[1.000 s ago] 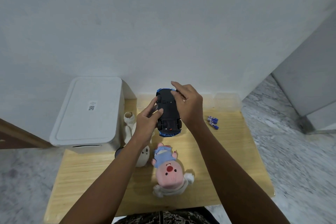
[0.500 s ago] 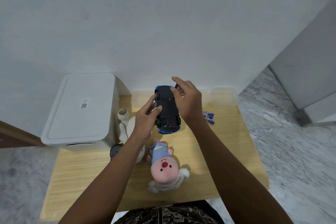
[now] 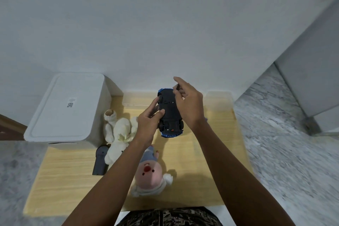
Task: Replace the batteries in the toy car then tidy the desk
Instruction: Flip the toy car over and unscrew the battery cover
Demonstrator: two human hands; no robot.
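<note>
I have the small blue plastic toy car [image 3: 169, 113] turned belly-up in the air over the far middle of the pale wooden desk [image 3: 211, 152], its black underside facing me. My left hand [image 3: 148, 124] grips it from the left flank, thumb curled onto the chassis and fingers wrapped behind. My right hand [image 3: 189, 104] is at the far end of the underside, fingers loosely bent with the index raised; the fingertips seem to be working at the battery cover, but I cannot tell whether they have pinched anything. The main risk, as I judge it, is that the whole car hangs on one side grip: if I pry hard at the cover, the car could twist out of my left hand and drop onto the desk, or onto the pink-faced plush doll in blue clothes [image 3: 150, 170] lying just under my left forearm. A cover that pops free suddenly could also skip off the right edge to the marbled floor [image 3: 284, 152]. The cream plush toy [image 3: 119, 134] and the dark grey cylindrical gadget [image 3: 100, 159] crowd the left side beside the white lidded plastic box [image 3: 67, 108] at the far-left corner, so anything small I set down there could get lost among them.
</note>
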